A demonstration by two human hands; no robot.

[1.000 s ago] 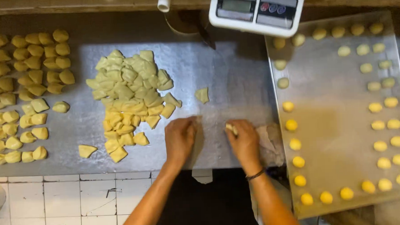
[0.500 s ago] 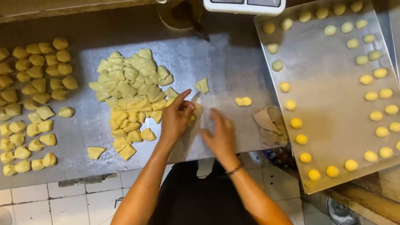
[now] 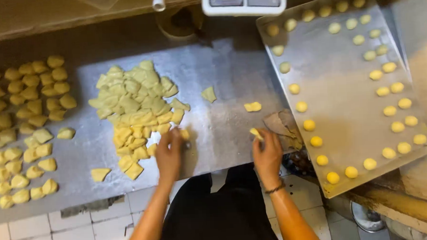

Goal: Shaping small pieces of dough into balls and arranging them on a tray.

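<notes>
The left hand (image 3: 169, 153) pinches a pale yellow dough piece (image 3: 184, 134) at the heap's (image 3: 136, 109) near edge, while the right hand's (image 3: 268, 153) fingers (image 3: 261, 138) close on another small yellow dough piece (image 3: 256, 132).

Both my arms reach forward, bare, side by side. My left hand (image 3: 169, 154) lies palm down with the fingers curled and the tips pointing ahead. My right hand (image 3: 268, 153) is palm down too, with its fingertips pinched together. A dark band sits on my right wrist (image 3: 274, 188).
</notes>
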